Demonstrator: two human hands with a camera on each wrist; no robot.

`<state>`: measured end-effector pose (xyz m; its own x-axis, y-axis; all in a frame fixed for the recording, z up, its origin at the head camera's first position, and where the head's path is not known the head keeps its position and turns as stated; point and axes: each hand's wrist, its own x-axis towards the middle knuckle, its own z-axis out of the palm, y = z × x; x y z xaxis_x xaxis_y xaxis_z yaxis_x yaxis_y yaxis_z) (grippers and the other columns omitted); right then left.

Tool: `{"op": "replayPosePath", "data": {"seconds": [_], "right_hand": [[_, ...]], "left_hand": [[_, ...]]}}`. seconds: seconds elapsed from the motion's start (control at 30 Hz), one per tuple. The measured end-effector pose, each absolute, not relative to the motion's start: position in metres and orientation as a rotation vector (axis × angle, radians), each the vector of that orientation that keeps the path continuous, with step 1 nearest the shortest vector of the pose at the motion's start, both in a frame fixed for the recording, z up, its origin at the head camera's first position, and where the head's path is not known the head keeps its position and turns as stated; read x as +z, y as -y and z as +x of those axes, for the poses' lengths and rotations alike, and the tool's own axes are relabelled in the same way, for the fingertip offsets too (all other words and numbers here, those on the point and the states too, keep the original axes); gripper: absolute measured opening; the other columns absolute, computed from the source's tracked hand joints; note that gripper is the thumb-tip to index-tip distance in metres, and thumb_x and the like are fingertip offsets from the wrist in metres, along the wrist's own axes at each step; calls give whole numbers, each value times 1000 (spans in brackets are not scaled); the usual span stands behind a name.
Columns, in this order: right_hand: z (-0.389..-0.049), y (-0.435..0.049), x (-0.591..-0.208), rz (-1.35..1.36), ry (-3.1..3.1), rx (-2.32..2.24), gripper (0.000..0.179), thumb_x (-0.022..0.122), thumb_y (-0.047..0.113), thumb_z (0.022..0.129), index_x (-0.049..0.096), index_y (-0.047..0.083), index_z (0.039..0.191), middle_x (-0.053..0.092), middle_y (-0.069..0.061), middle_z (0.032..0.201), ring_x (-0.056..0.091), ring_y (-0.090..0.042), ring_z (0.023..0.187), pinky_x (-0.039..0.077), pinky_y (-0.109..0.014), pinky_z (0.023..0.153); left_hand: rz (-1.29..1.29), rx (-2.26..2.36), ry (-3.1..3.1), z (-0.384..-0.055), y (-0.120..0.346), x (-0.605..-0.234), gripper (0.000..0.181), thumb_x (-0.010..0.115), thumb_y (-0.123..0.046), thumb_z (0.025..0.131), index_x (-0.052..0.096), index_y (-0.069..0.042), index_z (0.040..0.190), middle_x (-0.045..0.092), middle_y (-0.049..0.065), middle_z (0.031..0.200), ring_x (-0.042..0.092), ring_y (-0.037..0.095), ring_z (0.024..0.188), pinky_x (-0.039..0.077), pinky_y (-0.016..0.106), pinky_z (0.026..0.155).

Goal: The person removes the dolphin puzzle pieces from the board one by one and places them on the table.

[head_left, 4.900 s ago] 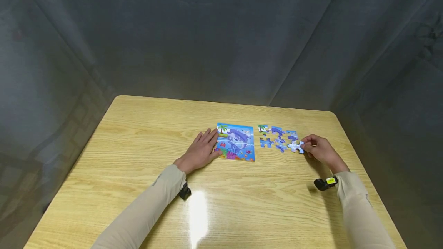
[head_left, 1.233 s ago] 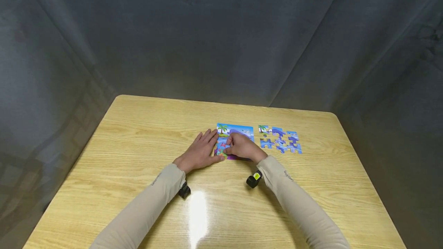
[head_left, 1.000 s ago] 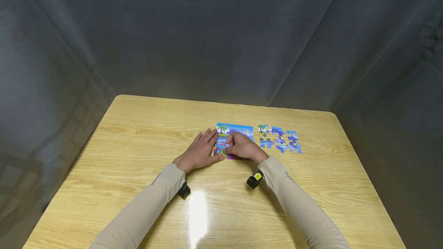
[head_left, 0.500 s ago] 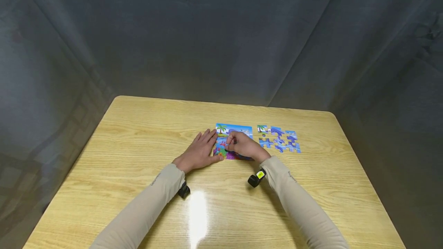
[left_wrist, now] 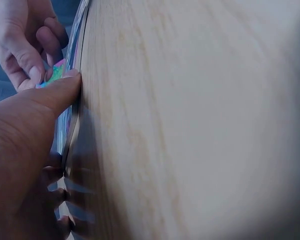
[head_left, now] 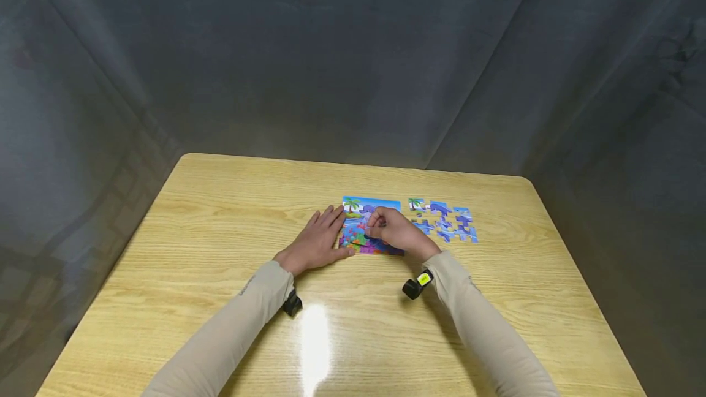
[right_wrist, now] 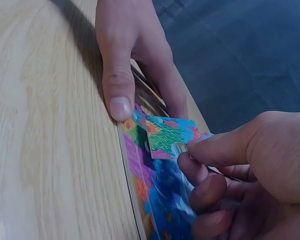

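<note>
The dolphin jigsaw puzzle (head_left: 380,202) lies in its tray near the table's middle, partly covered by my hands. My left hand (head_left: 313,245) rests along its left side, fingers extended, with the thumb at the lower left corner. Above the picture, my right hand (head_left: 401,233) pinches a puzzle piece (right_wrist: 166,137) between thumb and index finger. Green seaweed and orange coral show on this piece. In the right wrist view it sits tilted over the tray's corner, with a dark gap under its edge. The left wrist view shows the same puzzle piece (left_wrist: 56,73) beyond my left thumb.
Several loose puzzle pieces (head_left: 465,216) lie in rows on the wooden table (head_left: 231,201), just right of the tray and close to my right forearm. Dark grey curtains (head_left: 309,66) stand behind the table and at both sides.
My right hand has left the loose pieces on the right and come over the puzzle. During the last second it has lifted the seaweed piece and shifted slightly right. My left hand stays put.
</note>
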<state>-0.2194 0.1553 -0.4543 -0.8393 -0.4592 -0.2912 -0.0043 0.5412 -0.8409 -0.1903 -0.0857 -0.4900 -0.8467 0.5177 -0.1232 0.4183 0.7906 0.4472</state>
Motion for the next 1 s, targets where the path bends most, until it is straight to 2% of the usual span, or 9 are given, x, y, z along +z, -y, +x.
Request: {"op": "replayPosePath", "data": {"seconds": [0.33,0.6,0.8,1.0], "right_hand": [[-215,-180,-452,-365,-2342,-1247,11,64,14,107,62,4,108,58,-5,88,48,-19,69,44,-32,65],[-212,-204,-447,-365,-2351,-1259,14,63,13,107,61,-1,110,60,-9,91,44,-18,66,42,-30,61],[-210,-221,-446,-330,-2379,-1245,13,64,13,107,61,0,110,61,-9,93,46,-21,68,42,-30,61],[-208,-238,-447,-324,-2419,-1230,13,65,11,106,61,-1,109,63,-11,93,45,-16,64,41,-27,58]], "left_hand": [[727,602,-2744,-191,86,-492,95,57,-60,105,18,-3,171,10,13,182,7,36,170,10,59,138],[746,608,-2752,-190,86,-492,94,58,-58,106,19,-2,170,11,14,181,8,36,170,10,59,138],[747,600,-2753,-189,86,-491,95,58,-59,105,19,-3,171,11,13,181,8,36,170,10,59,138],[747,602,-2753,-189,86,-491,95,58,-59,105,19,-3,171,11,13,181,8,36,170,10,59,138]]}}
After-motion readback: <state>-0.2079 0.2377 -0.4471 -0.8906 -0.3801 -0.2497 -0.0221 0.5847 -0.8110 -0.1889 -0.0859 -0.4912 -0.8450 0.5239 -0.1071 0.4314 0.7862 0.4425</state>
